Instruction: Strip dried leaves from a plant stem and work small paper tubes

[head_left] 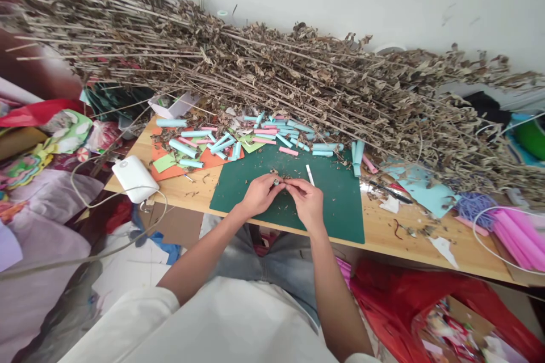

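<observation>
Brown bits (276, 181) were pinched over the middle of the mat (336, 212), near the table's (179, 195) front edge. The left hand (258, 195) and the right hand (310, 203) had their fingertips closed on them, nearly meeting. Just beside the right hand lay a white stick (310, 174). Beyond the mat, many rolls (183, 148) looked finished, I judged; but the stalks (272, 76) bore many leaves, so much seemed left. Fingers partly hid the bits, whose exact shape I could not tell. Stalks covered the table's back edge and were cut off at right.
</observation>
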Available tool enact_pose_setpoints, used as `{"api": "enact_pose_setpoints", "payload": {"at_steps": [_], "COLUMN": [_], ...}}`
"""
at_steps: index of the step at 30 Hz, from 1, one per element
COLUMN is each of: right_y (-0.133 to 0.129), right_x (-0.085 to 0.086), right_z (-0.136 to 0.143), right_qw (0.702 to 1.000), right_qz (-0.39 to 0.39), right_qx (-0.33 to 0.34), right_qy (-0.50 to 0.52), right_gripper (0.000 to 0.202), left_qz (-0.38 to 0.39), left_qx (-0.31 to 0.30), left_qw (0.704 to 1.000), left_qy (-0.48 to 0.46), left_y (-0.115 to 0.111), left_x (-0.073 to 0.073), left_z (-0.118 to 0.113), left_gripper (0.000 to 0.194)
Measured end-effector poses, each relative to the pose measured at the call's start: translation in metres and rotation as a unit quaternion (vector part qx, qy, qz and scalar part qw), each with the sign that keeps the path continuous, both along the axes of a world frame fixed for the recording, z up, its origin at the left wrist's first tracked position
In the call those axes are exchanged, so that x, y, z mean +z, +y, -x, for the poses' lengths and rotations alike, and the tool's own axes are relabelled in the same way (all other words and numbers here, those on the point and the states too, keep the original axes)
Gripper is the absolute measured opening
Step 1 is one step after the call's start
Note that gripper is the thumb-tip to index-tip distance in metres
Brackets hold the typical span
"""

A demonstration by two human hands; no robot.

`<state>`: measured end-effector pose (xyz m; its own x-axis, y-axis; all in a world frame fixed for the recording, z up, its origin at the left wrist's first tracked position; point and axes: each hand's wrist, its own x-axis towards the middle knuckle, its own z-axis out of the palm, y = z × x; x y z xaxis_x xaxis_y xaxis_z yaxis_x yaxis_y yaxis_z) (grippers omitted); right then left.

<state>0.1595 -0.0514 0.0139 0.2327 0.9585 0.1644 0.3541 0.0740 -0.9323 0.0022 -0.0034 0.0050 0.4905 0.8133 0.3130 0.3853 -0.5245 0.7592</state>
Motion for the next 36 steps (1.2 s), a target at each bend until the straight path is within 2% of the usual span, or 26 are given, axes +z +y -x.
{"api": "enact_pose_setpoints", "payload": {"at_steps": [4,8,11,20,29,36], "right_y": [-0.001,-0.005,-0.007,-0.004,-0.004,0.001], "right_x": [0.012,0.029,0.034,0.025,0.015,0.016], "right_z": [-0.002,0.005,0.011,0.01,0.011,0.01], "right_qw": [0.998,0.995,0.989,0.968,0.942,0.952], "right_qz": [-0.011,-0.05,-0.069,-0.107,-0.147,-0.15], "right_qx": [-0.04,-0.034,-0.035,0.024,0.044,0.048], "right_qy": [-0.044,-0.083,-0.123,-0.225,-0.3,-0.262], "right_gripper": [0.02,0.02,0.019,0.023,0.029,0.025], "left_qz": [-0.017,-0.047,-0.063,-0.071,-0.05,-0.034], "left_qx": [-0.009,-0.02,-0.031,-0.032,-0.024,-0.015], "left_qw": [0.999,0.997,0.996,0.993,0.997,0.998], "left_qy": [0.037,0.06,0.062,0.088,0.047,0.048], "left_y": [0.0,-0.001,-0.001,0.001,0.001,0.001], "left_x": [0.0,-0.001,-0.001,-0.003,-0.003,-0.004], "left_z": [-0.001,-0.002,-0.001,0.0,0.0,0.0], "left_gripper": [0.024,0.027,0.028,0.025,0.024,0.022]}}
